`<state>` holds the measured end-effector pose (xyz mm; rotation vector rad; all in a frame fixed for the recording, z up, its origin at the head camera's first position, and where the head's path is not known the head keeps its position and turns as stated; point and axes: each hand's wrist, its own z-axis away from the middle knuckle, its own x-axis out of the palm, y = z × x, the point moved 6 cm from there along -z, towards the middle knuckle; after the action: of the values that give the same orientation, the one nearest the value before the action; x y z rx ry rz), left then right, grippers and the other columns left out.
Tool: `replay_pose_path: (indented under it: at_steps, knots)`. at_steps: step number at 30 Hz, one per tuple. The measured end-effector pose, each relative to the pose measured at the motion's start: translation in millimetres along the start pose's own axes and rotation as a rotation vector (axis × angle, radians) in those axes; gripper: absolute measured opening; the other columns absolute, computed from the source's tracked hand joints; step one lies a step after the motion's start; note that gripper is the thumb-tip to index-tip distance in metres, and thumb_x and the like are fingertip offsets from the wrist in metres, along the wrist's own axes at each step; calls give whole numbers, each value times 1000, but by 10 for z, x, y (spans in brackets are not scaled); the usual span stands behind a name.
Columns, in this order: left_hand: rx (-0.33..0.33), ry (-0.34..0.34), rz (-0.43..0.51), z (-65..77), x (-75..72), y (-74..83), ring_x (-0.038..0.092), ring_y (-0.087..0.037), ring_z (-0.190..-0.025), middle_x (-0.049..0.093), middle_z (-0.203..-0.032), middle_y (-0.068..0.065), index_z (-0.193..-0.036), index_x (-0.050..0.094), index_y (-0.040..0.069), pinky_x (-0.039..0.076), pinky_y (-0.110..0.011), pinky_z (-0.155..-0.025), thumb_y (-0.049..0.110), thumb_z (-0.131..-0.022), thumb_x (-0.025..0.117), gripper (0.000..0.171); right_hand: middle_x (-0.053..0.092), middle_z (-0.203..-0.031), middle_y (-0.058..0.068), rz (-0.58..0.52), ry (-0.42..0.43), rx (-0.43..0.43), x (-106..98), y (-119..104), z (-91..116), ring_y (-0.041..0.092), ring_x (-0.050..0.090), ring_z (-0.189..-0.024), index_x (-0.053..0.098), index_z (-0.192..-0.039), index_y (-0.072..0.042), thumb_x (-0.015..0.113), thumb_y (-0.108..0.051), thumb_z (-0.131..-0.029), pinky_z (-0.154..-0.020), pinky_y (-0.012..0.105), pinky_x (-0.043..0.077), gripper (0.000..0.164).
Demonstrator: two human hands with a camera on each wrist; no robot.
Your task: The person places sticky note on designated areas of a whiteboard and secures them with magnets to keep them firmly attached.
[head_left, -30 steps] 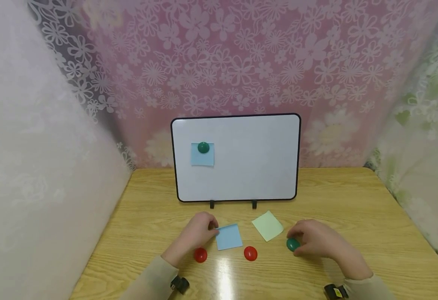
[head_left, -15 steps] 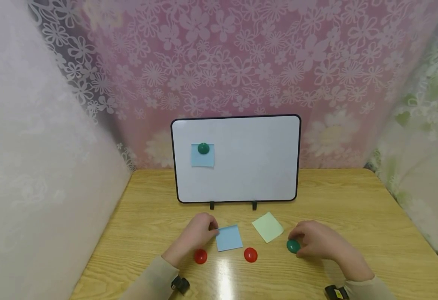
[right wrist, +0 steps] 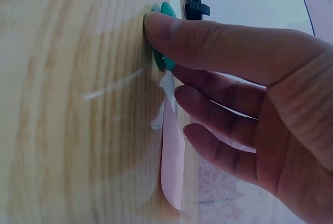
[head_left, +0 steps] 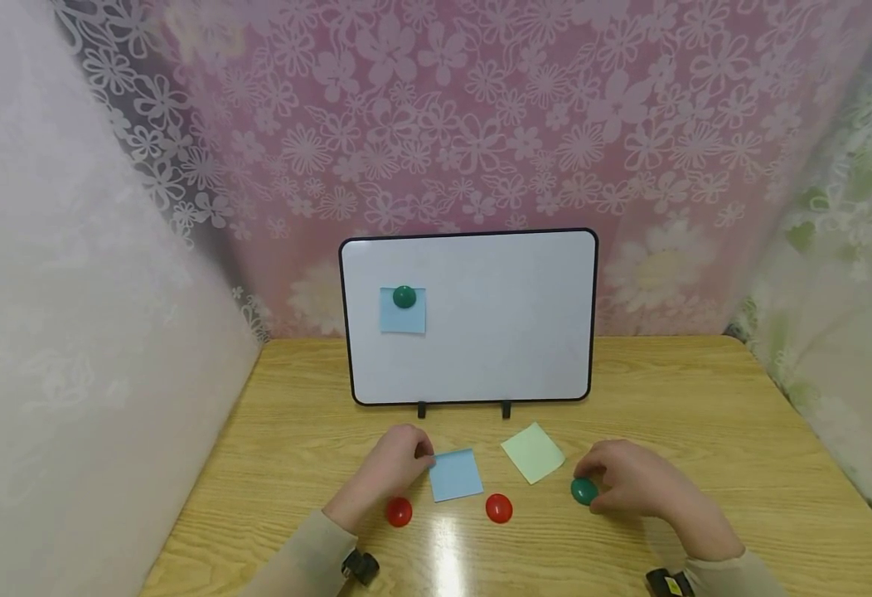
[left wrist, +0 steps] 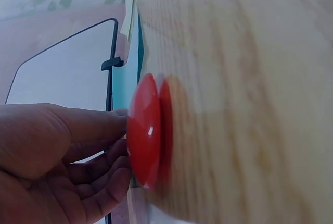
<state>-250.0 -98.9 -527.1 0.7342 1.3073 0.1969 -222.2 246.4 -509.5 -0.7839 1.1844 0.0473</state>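
The right hand (head_left: 626, 477) pinches a green disc (head_left: 583, 491) between thumb and forefinger, low over a wooden table (head_left: 279, 439). The left hand (head_left: 399, 454) has its fingers curled at the left edge of a blue note (head_left: 456, 476) on the same table; whether it pinches the paper or only touches it, I cannot tell.

From the head camera, the blue note is in front of a whiteboard (head_left: 511, 332), with a pale green note (head_left: 533, 453) turned cornerwise to its right. One red disc (head_left: 399, 512) is just beside the left wrist; another red disc (head_left: 499, 508) is near the blue note's lower right corner. On the board, a second green disc (head_left: 404, 297) sits over the top edge of a second blue note (head_left: 403, 322).

The left wrist camera shows what the head camera cannot: the nearer red disc from the side, as a shallow dome. It also covers the left fingertips there. The right wrist camera brings the thumb close, lying across the green disc and hiding part of it, with the lower fingers bent and away from the disc.
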Motion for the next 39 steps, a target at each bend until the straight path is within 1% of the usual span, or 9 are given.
replay_pose_path:
  at_steps: [8,15,24,32,39]
  knots:
    - [-14,-9,18,3,-11,20,58,-11,-78,65,-86,6,-93,76,11,53,-31,-71,12,-101,76,7,69,-102,-11,-4,15,-5,-2,-23,15,6,58,-82,81,-106,-17,97,-16,-75,-70,30,53,35]
    - [-23,-1,11,-18,4,-16,57,-11,-78,65,-86,8,-93,76,13,53,-31,-71,13,-101,76,8,68,-101,-11,12,20,-20,-4,-37,8,5,58,-81,81,-105,-17,96,-15,-75,-70,30,53,34]
    - [-24,-3,17,-29,21,-46,58,-10,-77,64,-86,9,-92,75,15,53,-31,-71,14,-102,75,10,67,-100,-13,19,12,0,-5,-27,-2,6,58,-82,81,-105,-19,97,-17,-75,-71,32,53,34]
    - [-17,2,18,-18,3,-25,58,-10,-77,65,-86,8,-92,76,14,53,-31,-71,12,-102,75,10,67,-100,-12,21,3,20,-4,-37,-5,7,60,-84,80,-105,-19,97,-18,-76,-73,33,55,34]
    - [-14,6,22,-11,-8,-3,58,-10,-78,66,-86,7,-91,75,12,54,-32,-72,9,-100,76,10,67,-100,-13,23,1,16,1,-33,-5,7,60,-84,80,-105,-19,97,-18,-76,-73,32,54,34]
